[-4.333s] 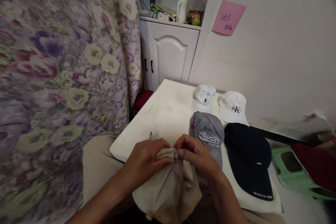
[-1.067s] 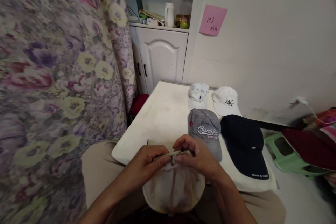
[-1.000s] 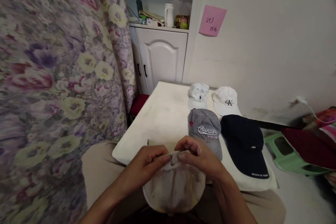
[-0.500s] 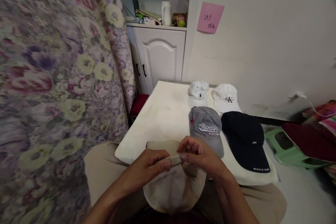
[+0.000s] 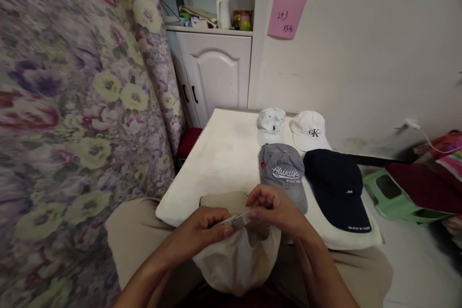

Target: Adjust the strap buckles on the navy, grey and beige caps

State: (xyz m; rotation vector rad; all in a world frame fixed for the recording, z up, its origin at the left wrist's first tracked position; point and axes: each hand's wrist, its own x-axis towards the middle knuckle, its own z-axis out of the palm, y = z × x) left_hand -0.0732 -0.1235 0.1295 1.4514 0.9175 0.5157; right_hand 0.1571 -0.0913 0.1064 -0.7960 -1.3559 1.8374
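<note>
A beige baseball cap (image 5: pixel 238 264) is held over my lap at the table's near edge, its back opening towards me and its brim pointing away. My left hand (image 5: pixel 205 231) pinches one end of the cap's back strap (image 5: pixel 238 222) between thumb and fingers. At the strap's other end, my right hand (image 5: pixel 274 211) grips it the same way. Just beyond lies a grey cap (image 5: pixel 283 166) with white "Always" lettering, partly behind my right hand. To its right is a dark navy cap (image 5: pixel 335 183).
A pale blue cap (image 5: pixel 271 125) and a white cap (image 5: pixel 309 130) sit at the back right of the cream-covered table (image 5: pixel 216 154). A floral curtain (image 5: pixel 90 130) hangs at left; a green stool (image 5: pixel 390 202) stands at right. A white cabinet (image 5: pixel 220 72) is behind.
The cap's back has shifted slightly in my hands, and the strap looks tilted differently. Both hands keep their hold. The view has moved a little.
</note>
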